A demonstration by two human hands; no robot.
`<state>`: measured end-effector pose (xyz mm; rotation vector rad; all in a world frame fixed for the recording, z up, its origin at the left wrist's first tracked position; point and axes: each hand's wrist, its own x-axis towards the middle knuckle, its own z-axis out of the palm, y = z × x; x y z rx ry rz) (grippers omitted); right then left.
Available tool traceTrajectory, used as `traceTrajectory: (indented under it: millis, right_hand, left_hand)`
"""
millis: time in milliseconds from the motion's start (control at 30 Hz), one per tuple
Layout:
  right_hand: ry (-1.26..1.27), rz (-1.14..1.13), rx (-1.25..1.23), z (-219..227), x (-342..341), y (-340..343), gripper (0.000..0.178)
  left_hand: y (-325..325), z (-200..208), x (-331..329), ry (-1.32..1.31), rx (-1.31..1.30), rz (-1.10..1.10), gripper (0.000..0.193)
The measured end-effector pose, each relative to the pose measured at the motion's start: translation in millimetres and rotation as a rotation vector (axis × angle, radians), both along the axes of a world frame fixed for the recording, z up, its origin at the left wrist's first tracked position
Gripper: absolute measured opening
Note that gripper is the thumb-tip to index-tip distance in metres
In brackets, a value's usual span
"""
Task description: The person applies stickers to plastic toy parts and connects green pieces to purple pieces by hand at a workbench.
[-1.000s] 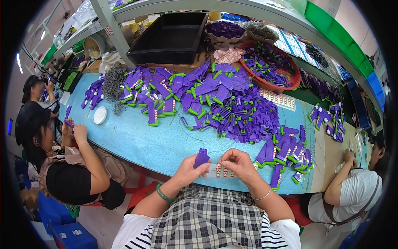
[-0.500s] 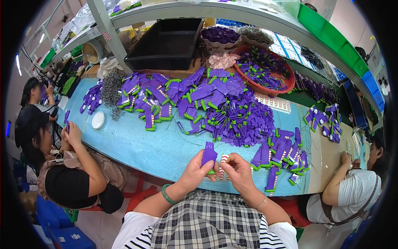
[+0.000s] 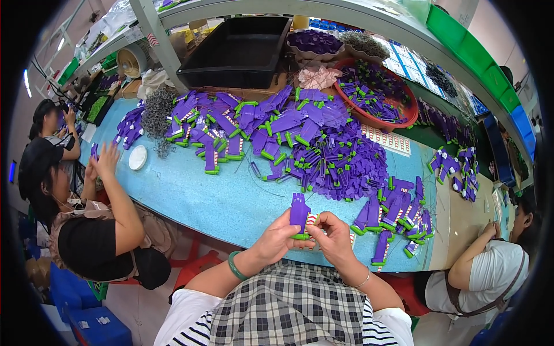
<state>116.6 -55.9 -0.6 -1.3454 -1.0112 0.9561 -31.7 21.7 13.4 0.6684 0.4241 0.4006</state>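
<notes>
My left hand (image 3: 273, 240) is closed on a flat purple plastic piece (image 3: 299, 211) with a green end, held upright with the green end down. The fingers of my right hand (image 3: 336, 241) pinch at a red-and-white striped sticker (image 3: 312, 219), which lies against the right edge of the purple piece. Whether it is stuck down cannot be made out behind my fingers. To the right of my hands lies a group of purple pieces with striped stickers (image 3: 382, 247). A large heap of purple pieces (image 3: 352, 167) covers the table beyond.
A sticker sheet (image 3: 388, 142) lies behind the heap, beside a red basin (image 3: 413, 115) of purple parts. A black tray (image 3: 234, 78) stands under the shelf (image 3: 231, 17). Grey wire parts (image 3: 157, 118) and a white lid (image 3: 137, 157) are at left. People sit on both sides.
The purple piece has shifted slightly right and up, close against the striped sticker, which was apart from it before. At left, a co-worker's hand has lifted and opened.
</notes>
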Motion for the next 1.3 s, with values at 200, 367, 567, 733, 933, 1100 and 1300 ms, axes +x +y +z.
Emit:
traceTrajectory:
  millis: [200, 367, 567, 733, 933, 1100, 1300]
  right_hand:
    - [-0.078, -0.046, 0.045, -4.2, -0.9, -0.6, 0.014]
    - [-0.093, -0.055, 0.046, -5.0, -1.0, -1.6, 0.014]
    - [-0.194, -0.045, 0.053, 1.6, -1.7, -3.7, 0.013]
    - [-0.413, -0.114, 0.152, 14.4, 1.9, -2.1, 0.015]
    - [-0.573, -0.159, 0.285, 20.3, 2.3, -4.0, 0.017]
    - [-0.745, -0.129, 0.334, 15.8, 5.9, -4.7, 0.018]
    - [-0.277, 0.176, 0.041, 12.8, 4.5, 5.2, 0.061]
  left_hand:
    - [-0.8, 1.2, 0.9, -0.019, -0.010, 0.003, 0.040]
    - [-1.3, 2.0, 2.3, -0.022, -0.014, 0.001, 0.044]
    - [-4.0, -2.4, 3.7, 0.125, 0.262, -0.032, 0.037]
    - [-4.5, -4.8, 2.1, 0.105, 0.325, -0.064, 0.027]
    - [-9.1, -9.5, 1.6, 0.039, 0.337, -0.093, 0.029]
    - [-13.2, -8.4, 2.1, 0.037, 0.563, -0.033, 0.025]
    - [-13.2, -6.6, 8.8, -0.103, -0.291, -0.223, 0.040]
